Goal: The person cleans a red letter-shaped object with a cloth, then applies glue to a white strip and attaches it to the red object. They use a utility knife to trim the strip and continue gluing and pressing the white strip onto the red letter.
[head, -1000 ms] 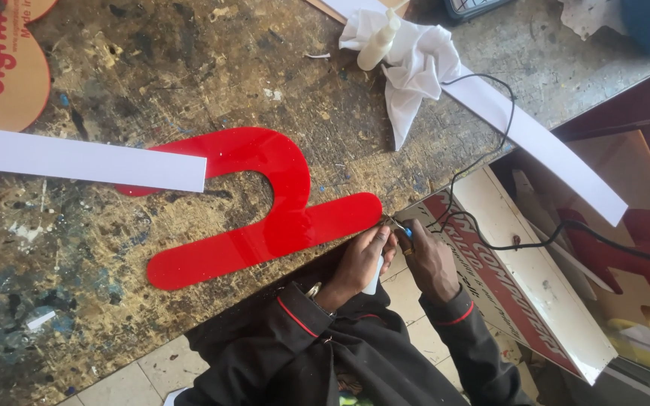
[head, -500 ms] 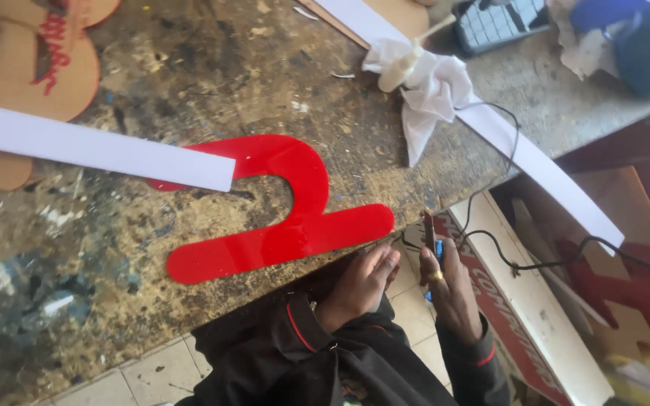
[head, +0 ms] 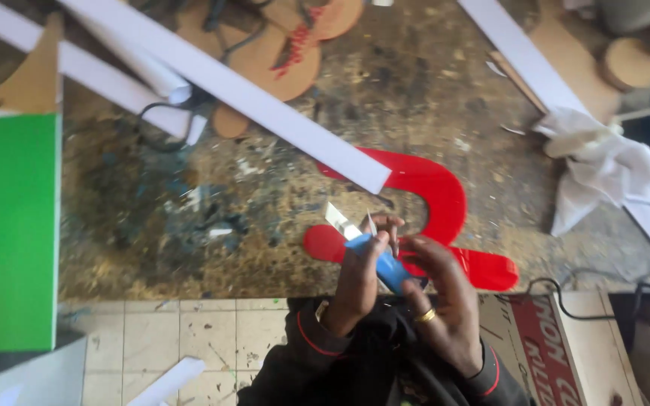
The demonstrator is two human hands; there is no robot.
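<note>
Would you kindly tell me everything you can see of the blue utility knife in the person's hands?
The blue utility knife has a blue handle, plastic by its look, and a thin metal blade slid out, pointing up and left. It is tilted, held in the air over the red cut-out shape. The left hand and the right hand both grip it; motion blur hides finer detail.

Scarred, paint-stained wooden workbench [head: 152, 225] over a pale tiled floor [head: 182, 334] in daylight
</note>
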